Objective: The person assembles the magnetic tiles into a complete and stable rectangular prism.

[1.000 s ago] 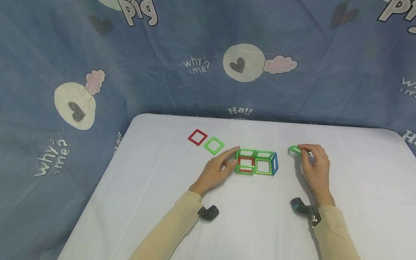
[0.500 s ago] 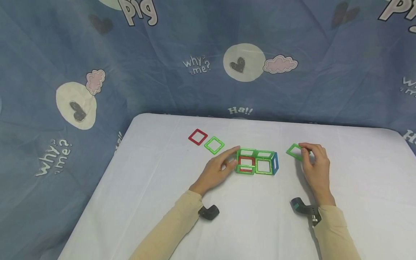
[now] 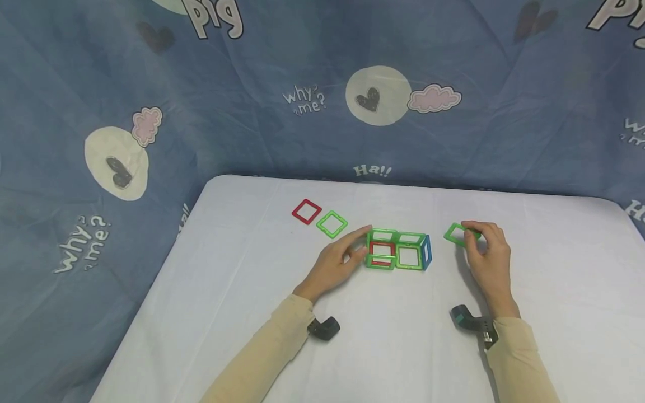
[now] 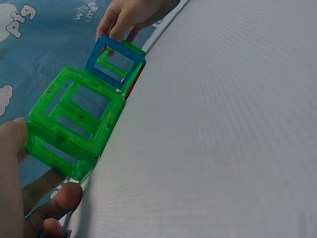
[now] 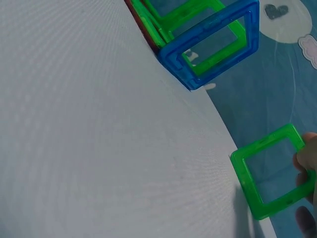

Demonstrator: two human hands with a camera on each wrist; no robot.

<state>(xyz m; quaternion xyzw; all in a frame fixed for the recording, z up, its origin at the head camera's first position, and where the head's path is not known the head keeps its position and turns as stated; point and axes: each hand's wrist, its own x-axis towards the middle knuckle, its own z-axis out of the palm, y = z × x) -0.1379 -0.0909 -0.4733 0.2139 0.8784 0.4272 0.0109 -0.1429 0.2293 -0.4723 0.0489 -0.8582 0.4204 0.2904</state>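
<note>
A block of joined magnetic tiles (image 3: 396, 234), mostly green with a red one low at the left, stands on the white table. A blue square tile (image 3: 427, 252) stands upright at its right end. My left hand (image 3: 333, 267) rests at the block's left side, index finger stretched to the far corner and thumb beside the near part. In the left wrist view, fingertips (image 4: 69, 196) lie close to the green frame. Right of the block, my right hand (image 3: 487, 254) pinches a green square tile (image 5: 249, 187) by one side, tilted and apart from the block.
A loose red square tile (image 3: 306, 223) and a loose green square tile (image 3: 331, 236) lie flat at the back left of the block. The white tabletop (image 3: 393, 336) ends at a blue patterned cloth (image 3: 282, 140) behind. Each wrist wears a dark camera mount (image 3: 325, 329).
The green tile in my right hand has turned from nearly edge-on to showing its open square face. My left hand and the block have stayed put.
</note>
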